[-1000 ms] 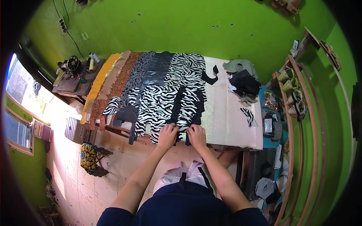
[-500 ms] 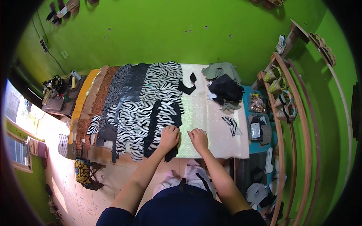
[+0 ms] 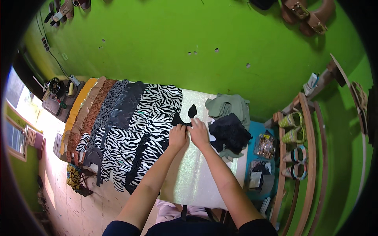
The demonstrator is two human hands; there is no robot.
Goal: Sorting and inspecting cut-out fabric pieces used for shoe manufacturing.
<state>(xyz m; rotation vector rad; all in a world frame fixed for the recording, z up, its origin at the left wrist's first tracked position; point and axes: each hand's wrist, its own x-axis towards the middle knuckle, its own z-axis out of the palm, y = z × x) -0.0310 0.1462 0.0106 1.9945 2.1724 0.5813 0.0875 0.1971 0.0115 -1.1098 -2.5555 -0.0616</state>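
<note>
Both hands are together over the pale, shimmering table covering (image 3: 185, 173). At its far part lies a curved black cut piece (image 3: 178, 119), with a pointed tip standing out beyond my fingers. My left hand (image 3: 178, 135) is closed at the near edge of this piece, fingers curled down. Right beside it, my right hand (image 3: 198, 133) pinches the piece, covering its middle. Rows of overlapping zebra-print pieces (image 3: 157, 106) lie just left of my left hand. A black lacy strip (image 3: 136, 163) runs among them, near my left forearm.
Further left are grey, brown and yellow strips (image 3: 80, 114) and a sewing machine (image 3: 55, 86). Right of my hands sit a black fabric heap (image 3: 230, 133) and grey-green scraps (image 3: 228, 106). Plastic boxes (image 3: 264, 146) stand beside a wooden rack (image 3: 311, 157) holding sandals.
Both hands have moved forward from the table's near part to the black cut piece, and now take hold of it. The view has shifted; the small zebra piece at right no longer shows.
</note>
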